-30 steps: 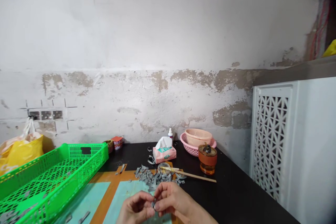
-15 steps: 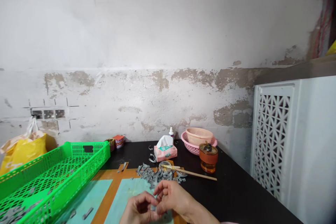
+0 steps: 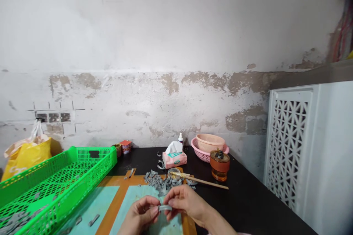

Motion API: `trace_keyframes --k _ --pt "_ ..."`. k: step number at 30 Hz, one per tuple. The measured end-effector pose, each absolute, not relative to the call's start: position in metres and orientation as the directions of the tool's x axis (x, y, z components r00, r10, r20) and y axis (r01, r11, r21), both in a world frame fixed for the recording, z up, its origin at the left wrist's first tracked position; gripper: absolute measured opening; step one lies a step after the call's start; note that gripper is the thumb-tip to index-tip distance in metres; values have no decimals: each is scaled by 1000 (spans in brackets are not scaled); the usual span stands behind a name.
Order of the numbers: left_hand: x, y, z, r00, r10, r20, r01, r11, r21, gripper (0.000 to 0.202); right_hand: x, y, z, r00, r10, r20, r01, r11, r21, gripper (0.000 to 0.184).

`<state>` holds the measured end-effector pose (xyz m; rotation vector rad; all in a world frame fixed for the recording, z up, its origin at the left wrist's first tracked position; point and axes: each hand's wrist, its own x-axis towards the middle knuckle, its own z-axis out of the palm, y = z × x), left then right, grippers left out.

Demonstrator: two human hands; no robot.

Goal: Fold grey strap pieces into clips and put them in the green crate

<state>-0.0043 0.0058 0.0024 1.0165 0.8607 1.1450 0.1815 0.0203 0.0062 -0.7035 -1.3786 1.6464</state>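
On my head feed, the left hand (image 3: 139,214) and right hand (image 3: 187,203) pinch a curved grey strip (image 3: 165,208) between them, just above a teal mat (image 3: 138,192) on an orange board. Just ahead I see a heap of grey pieces (image 3: 160,183), a wooden stick (image 3: 206,184) and a tissue box (image 3: 174,159). A green plastic tray (image 3: 82,161) sits left of the hands.

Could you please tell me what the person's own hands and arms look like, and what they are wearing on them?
The left hand and the right hand are bare, with no gloves. The right forearm is also bare, and a sliver of pale pink sleeve shows at the bottom edge of the view.
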Motion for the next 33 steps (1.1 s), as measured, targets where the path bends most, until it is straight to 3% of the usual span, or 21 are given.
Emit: trace_keyframes --k 6,22,33 --pt "-2 0 6 242 970 4 -302 71 950 28 183 18 8 -487 865 125 -245 2 -970 36" --pt "-3 2 0 336 938 83 -304 25 952 23 191 15 7 -689 724 33 -131 -80 -988 31" --pt "-4 0 8 283 957 64 -372 48 927 22 188 17 16 -561 818 128 -244 -16 -970 44"
